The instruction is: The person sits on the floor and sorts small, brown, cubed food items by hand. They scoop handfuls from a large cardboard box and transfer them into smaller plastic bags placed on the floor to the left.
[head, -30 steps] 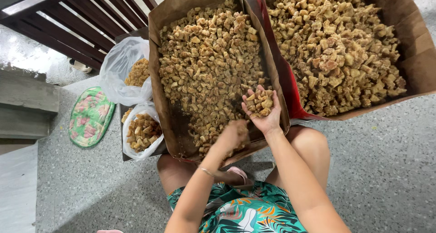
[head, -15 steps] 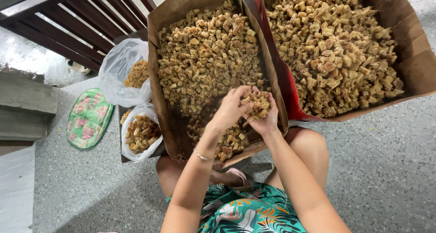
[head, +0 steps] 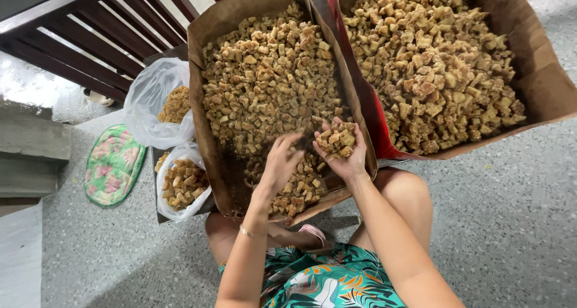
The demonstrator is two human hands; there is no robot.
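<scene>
You are sitting on a speckled grey floor point(head: 517, 224), with dark wooden slats point(head: 90, 49) at the top left. In front of your knees lies a shallow cardboard box point(head: 210, 109) lined with brown paper and filled with small golden-brown cubes point(head: 270, 85); its near end is thinner, showing bare dark paper. Your right hand point(head: 344, 155) is cupped palm up over the near right corner of that box, holding a small heap of cubes point(head: 335, 138) loosely, fingers curled under them, not clenched. Your left hand point(head: 281, 164) hovers just beside it, fingers spread and relaxed, palm down above the cubes in the box; it grips nothing that you can see, and a thin bracelet point(head: 245, 231) sits on that wrist. To the right, touching the first box, stands a second cardboard box point(head: 541, 85) with a red edge, heaped with the same cubes. To your left lie two clear plastic bags point(head: 157, 103) holding more pieces, and further left a round green floral pad point(head: 114, 164) rests on the floor.
</scene>
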